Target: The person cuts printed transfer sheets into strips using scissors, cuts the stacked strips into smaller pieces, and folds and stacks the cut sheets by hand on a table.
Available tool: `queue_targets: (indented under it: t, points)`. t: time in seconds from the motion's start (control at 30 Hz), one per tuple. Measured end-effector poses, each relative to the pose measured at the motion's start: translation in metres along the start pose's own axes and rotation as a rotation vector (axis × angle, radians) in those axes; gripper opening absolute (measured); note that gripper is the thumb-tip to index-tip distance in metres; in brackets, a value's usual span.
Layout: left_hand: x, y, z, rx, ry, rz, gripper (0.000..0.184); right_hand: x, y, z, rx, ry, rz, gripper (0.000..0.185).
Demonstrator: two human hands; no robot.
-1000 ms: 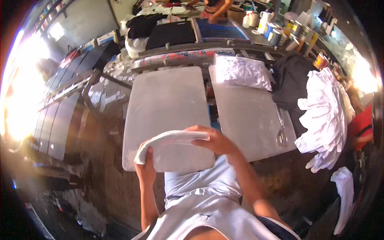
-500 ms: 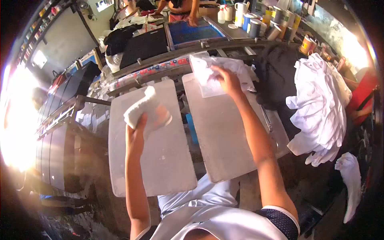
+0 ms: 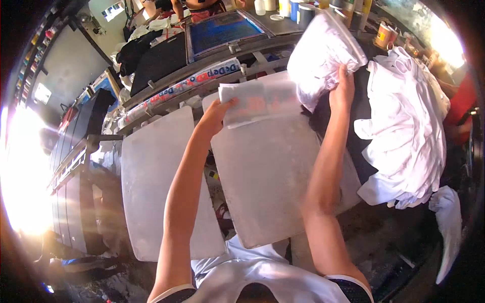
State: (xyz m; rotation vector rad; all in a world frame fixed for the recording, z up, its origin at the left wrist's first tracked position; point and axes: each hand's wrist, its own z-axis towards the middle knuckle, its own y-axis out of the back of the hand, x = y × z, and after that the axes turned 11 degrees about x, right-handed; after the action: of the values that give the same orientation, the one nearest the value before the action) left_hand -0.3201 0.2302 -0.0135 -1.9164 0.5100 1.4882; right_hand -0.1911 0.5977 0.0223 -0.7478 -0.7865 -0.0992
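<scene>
My left hand (image 3: 214, 117) is closed on the left end of a translucent sheet bundle with reddish print (image 3: 257, 103). The sheets lie flat over the far part of the right grey board (image 3: 268, 177). Higher up and to the right, my right hand (image 3: 342, 92) grips the lower side of a clear plastic bag with crumpled white stuff in it (image 3: 323, 58). That bag is raised and tilted beyond the board's far right corner. A second grey board (image 3: 161, 187) lies to the left, below my left forearm.
A large heap of white cloth (image 3: 404, 131) sits at the right on a dark surface. Behind the boards runs a metal rail (image 3: 177, 86). Past it are a blue-meshed screen frame (image 3: 222, 33), several paint containers (image 3: 305, 15) and another person's arm (image 3: 177, 9).
My left hand has moved right from the left board to the right one, with the printed bundle now flattened out. My right hand has lifted the bag up and to the right.
</scene>
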Motion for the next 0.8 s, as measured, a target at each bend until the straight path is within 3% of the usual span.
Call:
queue_targets:
  t: [0.07,0.2,0.3,0.43,0.5,0.57,0.7,0.77,0.8]
  points:
    - [0.014,0.002,0.023,0.066,0.129,0.082,0.043,0.004,-0.004,-0.003,-0.033,0.025,0.040,0.048]
    - [0.022,0.003,0.033,-0.012,0.139,0.095,0.040,-0.001,0.002,-0.004,-0.039,-0.010,0.044,0.052]
    - [0.027,0.009,0.038,-0.038,0.141,0.044,0.040,0.009,-0.008,0.001,-0.033,0.095,0.121,0.047]
    - [0.039,0.011,0.042,-0.128,0.170,0.057,0.039,0.067,-0.035,0.000,-0.219,0.140,-0.063,0.061]
    - [0.030,0.005,0.055,-0.190,0.152,0.088,0.038,0.095,-0.047,-0.002,-0.205,0.274,-0.077,0.064]
    - [0.011,-0.002,0.052,-0.185,0.203,-0.155,0.038,0.117,-0.057,-0.013,-0.233,0.257,-0.115,0.064]
    - [-0.007,-0.002,0.065,-0.018,0.244,-0.260,0.041,0.127,-0.067,-0.023,-0.204,0.267,-0.256,0.061]
    - [-0.004,-0.020,0.066,-0.280,0.303,-0.123,0.041,0.118,-0.060,-0.016,-0.149,0.278,-0.348,0.057]
    - [-0.005,-0.025,0.065,-0.279,0.299,-0.116,0.041,0.118,-0.063,-0.015,-0.152,0.283,-0.343,0.057]
